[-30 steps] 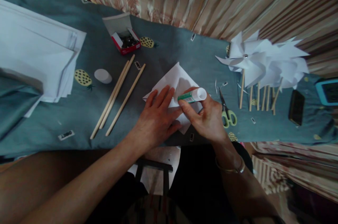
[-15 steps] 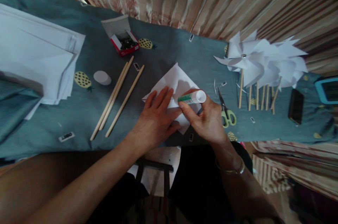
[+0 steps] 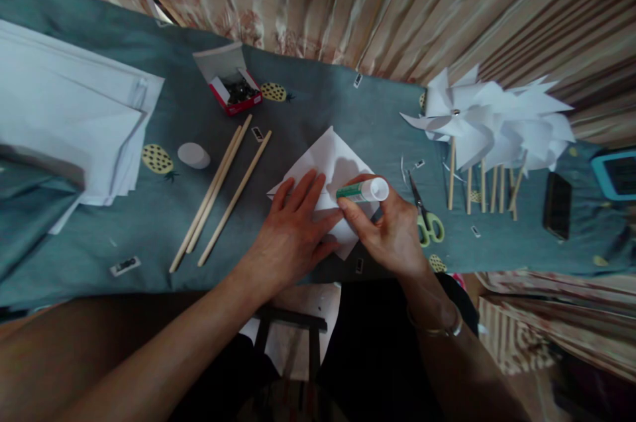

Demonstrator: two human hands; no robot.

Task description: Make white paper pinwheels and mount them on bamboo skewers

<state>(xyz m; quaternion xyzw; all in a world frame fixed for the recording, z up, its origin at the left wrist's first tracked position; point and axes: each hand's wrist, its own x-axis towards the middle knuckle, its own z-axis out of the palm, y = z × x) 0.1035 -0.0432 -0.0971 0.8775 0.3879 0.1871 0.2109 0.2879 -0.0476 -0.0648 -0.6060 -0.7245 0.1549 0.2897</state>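
Observation:
A white paper square (image 3: pixel 330 150), turned like a diamond with slits in it, lies on the green cloth in front of me. My left hand (image 3: pixel 295 223) rests on its left side, fingers spread flat against the paper. In my right hand (image 3: pixel 390 230) is a glue stick (image 3: pixel 360 191) with a green label, gripped between thumb and fingers and tilted over the paper's middle. Its tip is hidden by the hand. Just right of that hand lie scissors (image 3: pixel 428 223) with light green handles.
Wooden sticks (image 3: pixel 233 200) and a white cap (image 3: pixel 193 156) lie to the left. Behind them stands an open red box (image 3: pixel 243 101) of small metal pins. A paper stack (image 3: pixel 64 104) is far left. Several paper pinwheels (image 3: pixel 487 120) and a phone (image 3: pixel 557 205) lie right.
The whole view has shifted slightly, so things sit a little lower. Both hands keep nearly the same place on the paper, and the right still grips the glue stick.

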